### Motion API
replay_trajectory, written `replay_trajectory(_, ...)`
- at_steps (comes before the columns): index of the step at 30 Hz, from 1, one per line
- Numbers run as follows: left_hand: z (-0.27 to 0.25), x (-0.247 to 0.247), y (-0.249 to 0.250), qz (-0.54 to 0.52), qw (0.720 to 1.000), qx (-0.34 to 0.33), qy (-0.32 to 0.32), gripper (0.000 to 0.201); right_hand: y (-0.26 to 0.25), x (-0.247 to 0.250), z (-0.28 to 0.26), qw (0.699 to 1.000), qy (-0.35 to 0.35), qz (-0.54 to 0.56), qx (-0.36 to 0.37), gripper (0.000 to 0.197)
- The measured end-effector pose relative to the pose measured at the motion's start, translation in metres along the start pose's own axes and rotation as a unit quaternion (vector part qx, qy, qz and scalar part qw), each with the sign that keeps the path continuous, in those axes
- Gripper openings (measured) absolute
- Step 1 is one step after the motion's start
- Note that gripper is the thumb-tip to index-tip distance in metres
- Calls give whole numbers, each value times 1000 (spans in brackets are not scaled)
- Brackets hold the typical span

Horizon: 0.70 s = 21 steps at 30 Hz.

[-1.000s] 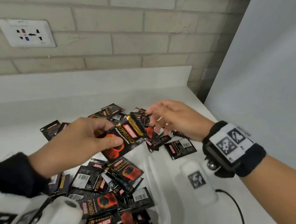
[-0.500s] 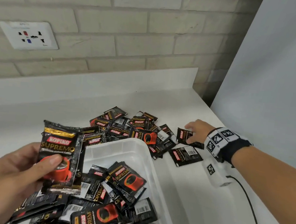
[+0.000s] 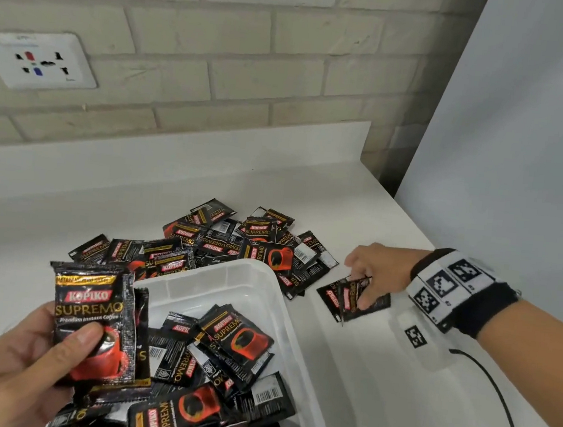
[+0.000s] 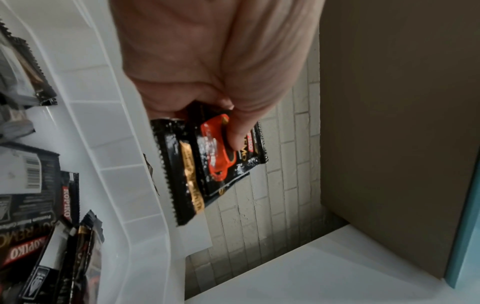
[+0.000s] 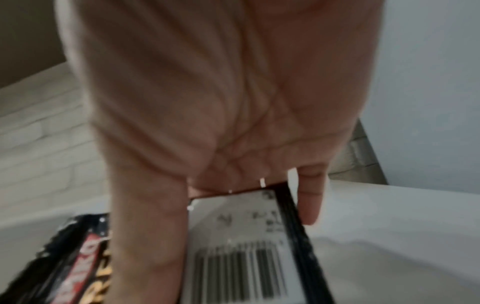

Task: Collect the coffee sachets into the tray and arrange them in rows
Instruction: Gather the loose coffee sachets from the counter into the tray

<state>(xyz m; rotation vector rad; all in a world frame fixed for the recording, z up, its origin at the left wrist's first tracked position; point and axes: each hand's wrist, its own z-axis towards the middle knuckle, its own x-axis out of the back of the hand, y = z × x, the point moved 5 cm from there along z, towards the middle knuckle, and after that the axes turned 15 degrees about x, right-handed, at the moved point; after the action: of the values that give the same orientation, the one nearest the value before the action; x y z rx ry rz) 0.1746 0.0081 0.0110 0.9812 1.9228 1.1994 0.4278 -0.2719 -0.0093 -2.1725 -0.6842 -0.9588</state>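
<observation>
While the left hand (image 3: 18,356) pinches glossy foil sachets (image 3: 94,322) above the translucent tray (image 3: 283,320), the right hand (image 3: 375,274) grips crinkled packets (image 3: 347,297).

Right forearm bare, and there's a black wristband (image 3: 484,308) snug on the wrist, topped by a white plate of black-and-white square markers (image 3: 445,284). A white camera housing (image 3: 415,340) under it carries another marker, black cable (image 3: 502,403) trailing off.

"KOPIKO SUPREMO" on held sachet (image 3: 94,319)
</observation>
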Motion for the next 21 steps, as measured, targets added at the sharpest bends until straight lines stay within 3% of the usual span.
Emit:
replay_trajectory(2, -2, -13, 12, 0, 1000, -3, 17, 31, -6, -9, 3, 999, 1, -44, 16, 59)
replay_trajectory(4, -3, -22, 18, -24, 999, -22, 21, 21, -10, -16, 8, 996, 12, -84, 42, 42)
replay_trajectory(6, -8, -29, 21, -41, 999, -16, -2, 24, -7, -19, 8, 995, 32, -89, 35, 28)
replay_trajectory(9, -9, -35, 16, -65, 998, 1, -27, 38, -1, -25, 2, 998, 47, -31, 6, 38)
replay_trajectory(11, -11, -47, 18, -81, 995, 12, -51, 16, -1, -27, -3, 997, 70, 16, 14, 42)
replay_trajectory(12, -10, -50, 15, -85, 994, 22, -64, 22, -4, -25, -6, 995, 91, 41, 23, 41)
replay_trajectory(14, -7, -55, 10, -76, 992, 47, -92, 61, -16, -14, -16, 981, 163, 95, 41, 38)
replay_trajectory(16, -4, -61, 6, -66, 991, 65, -97, 91, -39, 2, -29, 946, 271, 165, 72, 35)
replay_trajectory(17, -3, -66, 6, -53, 992, 68, -93, 97, -54, 9, -37, 917, 322, 212, 98, 35)
replay_trajectory(18, -2, -69, 6, -39, 994, 63, -85, 89, -71, 14, -43, 887, 356, 264, 129, 35)
replay_trajectory(19, -2, -72, 5, -38, 994, 62, -84, 66, -89, 16, -47, 862, 365, 311, 163, 37)
replay_trajectory(20, -1, -75, 4, -52, 993, 63, -89, 33, -109, 15, -49, 850, 349, 343, 197, 38)
replay_trajectory(21, -2, -79, 5, -48, 993, 69, -82, 17, -129, 11, -48, 849, 316, 358, 227, 40)
